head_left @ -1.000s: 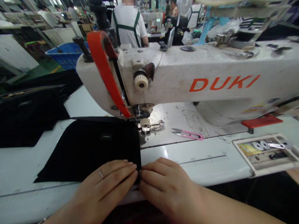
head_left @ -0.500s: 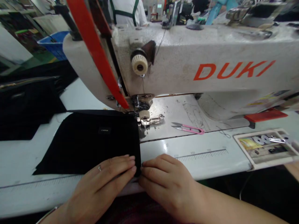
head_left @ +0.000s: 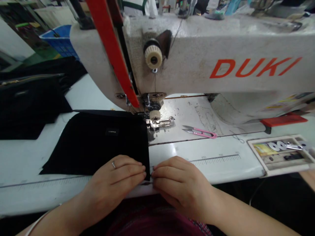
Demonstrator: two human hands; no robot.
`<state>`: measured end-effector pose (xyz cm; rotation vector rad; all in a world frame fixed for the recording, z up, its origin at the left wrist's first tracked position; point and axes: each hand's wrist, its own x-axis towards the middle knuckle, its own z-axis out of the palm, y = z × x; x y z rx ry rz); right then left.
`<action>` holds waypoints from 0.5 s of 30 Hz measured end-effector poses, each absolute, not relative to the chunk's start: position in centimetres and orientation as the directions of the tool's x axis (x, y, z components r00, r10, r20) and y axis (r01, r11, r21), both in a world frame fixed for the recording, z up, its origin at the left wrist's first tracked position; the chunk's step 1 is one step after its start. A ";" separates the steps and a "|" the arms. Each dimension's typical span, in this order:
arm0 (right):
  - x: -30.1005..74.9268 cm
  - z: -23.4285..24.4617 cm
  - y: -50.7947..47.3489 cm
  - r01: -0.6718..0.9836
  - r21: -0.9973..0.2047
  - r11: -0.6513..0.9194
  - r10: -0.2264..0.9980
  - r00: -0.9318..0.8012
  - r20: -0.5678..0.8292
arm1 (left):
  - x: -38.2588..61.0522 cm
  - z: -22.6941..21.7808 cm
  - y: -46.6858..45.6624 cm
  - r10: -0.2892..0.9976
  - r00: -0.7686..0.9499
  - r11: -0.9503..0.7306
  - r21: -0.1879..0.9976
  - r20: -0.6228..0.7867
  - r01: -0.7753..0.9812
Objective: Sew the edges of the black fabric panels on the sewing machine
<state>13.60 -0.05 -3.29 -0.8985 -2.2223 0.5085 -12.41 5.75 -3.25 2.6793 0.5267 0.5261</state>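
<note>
A black fabric piece (head_left: 91,144) with a small dark label (head_left: 112,131) lies on the white sewing table. Its right edge runs up to the presser foot (head_left: 155,123) of the sewing machine (head_left: 187,59). Over the near right corner of the fabric, my left hand (head_left: 118,177) is closed, its fingers pressed together on the edge; the thumb is hidden. Facing it, my right hand (head_left: 179,180) closes its fingertips against the same edge, and what lies under them is mostly hidden.
Pink-handled thread snips (head_left: 200,132) lie right of the presser foot. Farther right sits a small tray (head_left: 267,170) with bobbins. More black fabric (head_left: 29,105) is piled on the left, with a blue basket (head_left: 60,41) behind. A red strip (head_left: 113,52) hangs by the machine head.
The view has shifted slightly, so the machine and fabric sit a little higher in the picture. Both hands stay at the fabric's near right corner, with little movement.
</note>
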 end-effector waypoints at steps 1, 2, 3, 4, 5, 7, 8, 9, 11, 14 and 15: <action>13.6 -3.2 0.0 0.470 -0.567 0.676 0.731 -0.526 0.434 | -12.3 -3.2 5.8 0.406 0.865 -0.873 0.402 0.293 0.274; 13.5 -3.2 0.0 0.486 -0.560 0.671 0.737 -0.525 0.426 | -12.2 -3.2 5.8 0.393 0.869 -0.882 0.393 0.302 0.262; 13.4 -3.1 0.0 0.498 -0.549 0.671 0.737 -0.525 0.425 | -12.1 -3.3 5.8 0.382 0.870 -0.889 0.381 0.311 0.254; 13.3 -3.1 0.0 0.504 -0.537 0.677 0.733 -0.530 0.426 | -12.1 -3.3 5.8 0.375 0.871 -0.894 0.374 0.319 0.248; 13.2 -3.1 0.0 0.501 -0.527 0.686 0.724 -0.538 0.431 | -12.0 -3.3 5.8 0.373 0.870 -0.895 0.371 0.322 0.246; 13.0 -3.1 0.1 0.485 -0.519 0.704 0.707 -0.543 0.453 | -11.9 -3.2 5.7 0.383 0.866 -0.889 0.382 0.322 0.251; 12.9 -3.1 0.2 0.475 -0.516 0.713 0.698 -0.544 0.465 | -11.8 -3.1 5.6 0.392 0.862 -0.883 0.394 0.322 0.255; 12.8 -3.1 0.3 0.471 -0.510 0.720 0.692 -0.546 0.473 | -11.8 -3.0 5.6 0.398 0.860 -0.877 0.409 0.319 0.254; 12.8 -3.0 0.5 0.472 -0.489 0.733 0.679 -0.553 0.484 | -11.8 -2.7 5.6 0.407 0.859 -0.864 0.434 0.309 0.254; 12.7 -2.8 1.0 0.481 -0.466 0.742 0.669 -0.579 0.467 | -11.8 -2.5 5.9 0.423 0.864 -0.848 0.455 0.274 0.271; 12.7 -2.7 1.1 0.483 -0.462 0.744 0.667 -0.584 0.463 | -11.9 -2.6 6.1 0.421 0.867 -0.848 0.454 0.266 0.273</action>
